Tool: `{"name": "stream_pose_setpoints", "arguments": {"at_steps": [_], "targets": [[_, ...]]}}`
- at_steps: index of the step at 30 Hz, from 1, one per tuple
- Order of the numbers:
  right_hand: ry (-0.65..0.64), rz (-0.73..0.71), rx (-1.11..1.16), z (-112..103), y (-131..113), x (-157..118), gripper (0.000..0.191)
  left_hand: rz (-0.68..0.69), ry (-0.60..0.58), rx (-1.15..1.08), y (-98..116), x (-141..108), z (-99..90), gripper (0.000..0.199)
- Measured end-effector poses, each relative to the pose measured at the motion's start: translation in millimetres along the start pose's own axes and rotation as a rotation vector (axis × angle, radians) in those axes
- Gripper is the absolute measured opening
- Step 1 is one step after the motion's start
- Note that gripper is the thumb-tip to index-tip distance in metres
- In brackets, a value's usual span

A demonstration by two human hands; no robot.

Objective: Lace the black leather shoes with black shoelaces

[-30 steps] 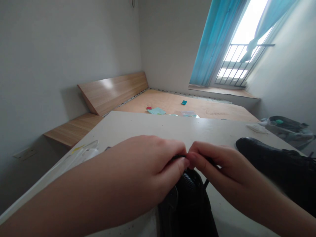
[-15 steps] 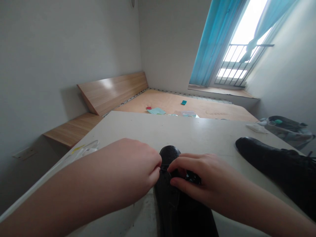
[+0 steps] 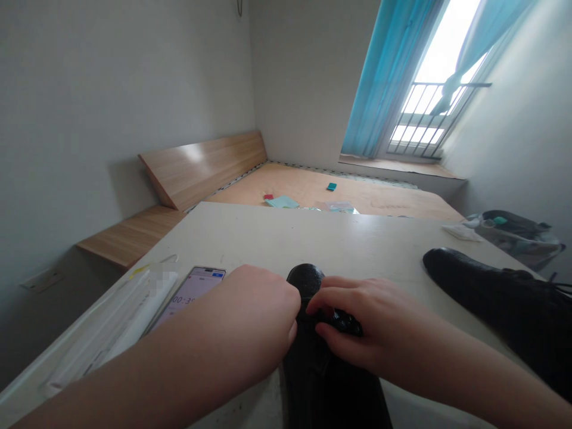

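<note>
A black shoe (image 3: 308, 363) lies on the white table in front of me, its rounded toe (image 3: 306, 277) pointing away. My left hand (image 3: 268, 316) is a closed fist at the left of the shoe's lacing area. Its fingertips are mostly hidden; a thin dark shoelace appears pinched in them. My right hand (image 3: 361, 313) rests on the right side of the shoe with fingers curled and thumb apart from the index finger. Beneath its palm is a glossy black bundle (image 3: 344, 322), partly covered, whose kind I cannot make out.
A second black shoe (image 3: 496, 304) with laces lies to the right. A phone (image 3: 196, 292) showing a timer and a clear plastic package (image 3: 111, 322) are on the left of the table (image 3: 250, 232). Beyond stand a bed (image 3: 295, 176) and a bin (image 3: 518, 232).
My left fist has moved slightly right and down, closer to the right fingers, uncovering the phone and more of the plastic package. My right hand has shifted slightly, staying on the shoe.
</note>
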State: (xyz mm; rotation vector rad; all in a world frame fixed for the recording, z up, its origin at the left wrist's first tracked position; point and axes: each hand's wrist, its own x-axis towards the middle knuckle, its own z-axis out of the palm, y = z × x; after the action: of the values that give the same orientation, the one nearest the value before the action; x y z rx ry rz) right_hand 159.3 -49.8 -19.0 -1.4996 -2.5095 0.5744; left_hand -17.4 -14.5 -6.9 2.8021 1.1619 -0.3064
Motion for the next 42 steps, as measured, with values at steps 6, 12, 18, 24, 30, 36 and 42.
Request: {"name": "stream_pose_setpoints", "arguments": {"at_steps": [6, 12, 18, 24, 30, 36, 42], "targets": [[0.001, 0.008, 0.002, 2, 2, -2, 0.019, 0.036, -0.024, -0.033, 0, -1, -3.0, 0.034], [-0.012, 0.039, -0.063, 4, 8, -3, 0.021, 0.025, -0.030, -0.024, -1, 3, -1.2, 0.032], [-0.007, 0.043, -0.055, 5, 6, -4, 0.021, 0.040, -0.089, 0.035, 2, 8, -4.2, 0.033], [-0.016, 0.064, -0.049, 6, 6, -5, 0.020, 0.046, -0.101, -0.037, 5, 6, -10.3, 0.032], [-0.023, 0.080, -0.035, 6, 8, -3, 0.020, 0.072, -0.041, -0.057, 0, 5, -3.0, 0.030], [-0.012, 0.079, -0.019, 6, 10, -4, 0.018, 0.074, 0.016, -0.122, -3, 1, -0.1, 0.027], [-0.022, 0.084, -0.026, 6, 9, -3, 0.018, 0.010, -0.125, -0.009, 5, 4, -8.1, 0.028]]}}
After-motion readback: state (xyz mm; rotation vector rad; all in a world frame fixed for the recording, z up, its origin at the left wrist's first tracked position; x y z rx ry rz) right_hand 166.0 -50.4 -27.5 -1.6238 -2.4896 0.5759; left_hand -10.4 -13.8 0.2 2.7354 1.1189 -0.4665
